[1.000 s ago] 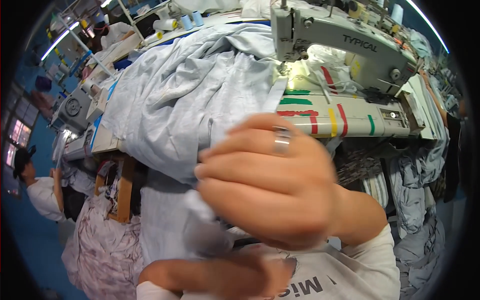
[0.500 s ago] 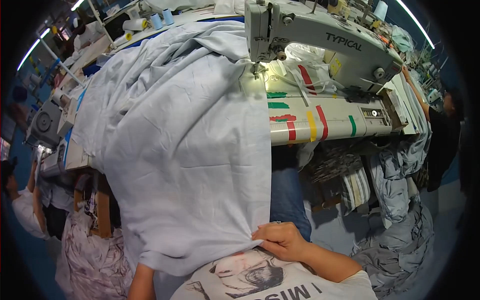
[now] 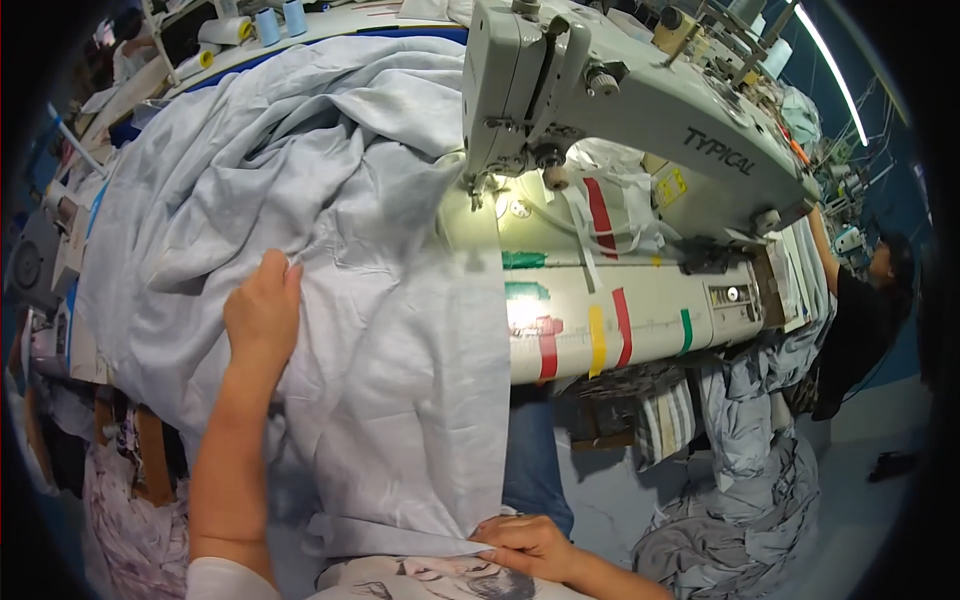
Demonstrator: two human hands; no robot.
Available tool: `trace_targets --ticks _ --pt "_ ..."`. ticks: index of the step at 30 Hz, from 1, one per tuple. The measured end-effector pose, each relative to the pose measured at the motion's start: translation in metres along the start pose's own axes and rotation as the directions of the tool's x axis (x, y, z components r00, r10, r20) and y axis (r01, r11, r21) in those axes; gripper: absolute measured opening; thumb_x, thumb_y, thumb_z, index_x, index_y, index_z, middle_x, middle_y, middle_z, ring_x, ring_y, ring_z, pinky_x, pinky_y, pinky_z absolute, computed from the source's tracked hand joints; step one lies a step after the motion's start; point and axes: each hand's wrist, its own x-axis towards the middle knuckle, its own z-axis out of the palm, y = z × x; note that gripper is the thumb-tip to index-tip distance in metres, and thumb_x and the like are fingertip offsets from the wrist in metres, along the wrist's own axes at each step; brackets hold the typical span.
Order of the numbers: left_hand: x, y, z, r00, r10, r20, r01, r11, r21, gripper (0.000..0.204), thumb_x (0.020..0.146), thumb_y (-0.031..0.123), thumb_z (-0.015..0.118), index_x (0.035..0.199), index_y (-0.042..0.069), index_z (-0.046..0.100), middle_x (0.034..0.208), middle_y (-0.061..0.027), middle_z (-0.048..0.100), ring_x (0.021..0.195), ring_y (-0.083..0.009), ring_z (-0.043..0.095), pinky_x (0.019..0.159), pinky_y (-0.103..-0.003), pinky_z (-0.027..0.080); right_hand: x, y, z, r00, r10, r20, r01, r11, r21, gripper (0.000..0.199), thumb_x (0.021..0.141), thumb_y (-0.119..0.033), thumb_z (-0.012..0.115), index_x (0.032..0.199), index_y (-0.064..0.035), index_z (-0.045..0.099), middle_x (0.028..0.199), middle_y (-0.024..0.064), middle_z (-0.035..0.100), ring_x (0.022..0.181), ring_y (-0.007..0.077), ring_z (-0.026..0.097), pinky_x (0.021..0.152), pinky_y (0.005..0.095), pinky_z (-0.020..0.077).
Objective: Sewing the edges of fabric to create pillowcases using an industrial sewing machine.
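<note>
A large sheet of pale grey fabric [image 3: 390,330] covers the table left of the sewing machine [image 3: 640,110] and hangs down to my lap. Its straight right edge runs from near the needle area [image 3: 478,195] toward me. My left hand [image 3: 262,308] is closed on the fabric at the middle left, gathering folds there. At the lower right corner, by my waist, my right hand [image 3: 520,540] pinches the fabric's near edge. Folds bunch up beyond my left hand. The fabric hides most of the table.
Coloured tape strips [image 3: 597,340] mark the machine bed. Thread cones [image 3: 268,28] stand at the back left. Heaps of grey fabric [image 3: 735,530] lie on the floor at right, and pinkish cloth [image 3: 135,530] at lower left. Another person [image 3: 870,310] is at the far right.
My left hand has come out from under the near edge and moved forward onto the fabric, which is now more creased. My right hand keeps its hold. The view has shifted.
</note>
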Motion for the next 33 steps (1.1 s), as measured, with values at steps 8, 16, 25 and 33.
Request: trace_targets --ticks 8,16,25,33 --pt "0.084 -0.006 0.030 0.992 0.045 -0.122 -0.032 0.993 0.111 0.019 0.089 0.024 0.060 0.093 0.006 0.055 0.077 -0.0176 0.065 0.073 -0.0405 0.063 0.062 -0.051 0.049 0.043 0.006 -0.029 0.997 -0.065 0.032 0.065 0.998 -0.026 0.013 0.086 -0.003 0.065 0.097 0.0031 0.066 0.091 0.0159 0.068 0.091 0.0314 0.066 0.083 0.0367 0.0522" --pt "0.148 0.001 0.048 0.985 0.104 -0.137 -0.080 0.982 0.171 0.018 0.087 0.016 0.057 0.089 -0.002 0.060 0.084 -0.0226 0.066 0.080 -0.0407 0.064 0.072 -0.049 0.051 0.072 -0.010 -0.058 0.992 -0.126 0.015 0.127 0.992 -0.009 0.012 0.085 -0.002 0.064 0.096 0.0037 0.065 0.092 0.0150 0.068 0.088 0.0313 0.066 0.086 0.0414 0.0520" --pt "0.219 -0.004 0.062 0.970 0.184 -0.157 -0.159 0.974 0.162 0.012 0.084 0.007 0.054 0.085 -0.003 0.061 0.088 -0.0269 0.066 0.085 -0.0431 0.064 0.075 -0.050 0.050 0.105 -0.031 -0.079 0.969 -0.248 -0.006 0.245 0.960 -0.133 0.014 0.083 -0.001 0.063 0.096 0.0044 0.065 0.095 0.0139 0.067 0.088 0.0315 0.065 0.088 0.0434 0.0521" --pt "0.280 -0.016 0.092 0.879 0.396 -0.267 -0.363 0.917 0.165 0.026 0.085 0.005 0.054 0.109 -0.002 0.061 0.109 -0.0272 0.062 0.102 -0.0424 0.059 0.089 -0.047 0.048 0.139 -0.052 -0.097 0.949 -0.313 -0.031 0.293 0.916 -0.274 0.015 0.081 -0.003 0.064 0.095 0.0024 0.065 0.091 0.0121 0.066 0.085 0.0290 0.065 0.087 0.0420 0.0530"
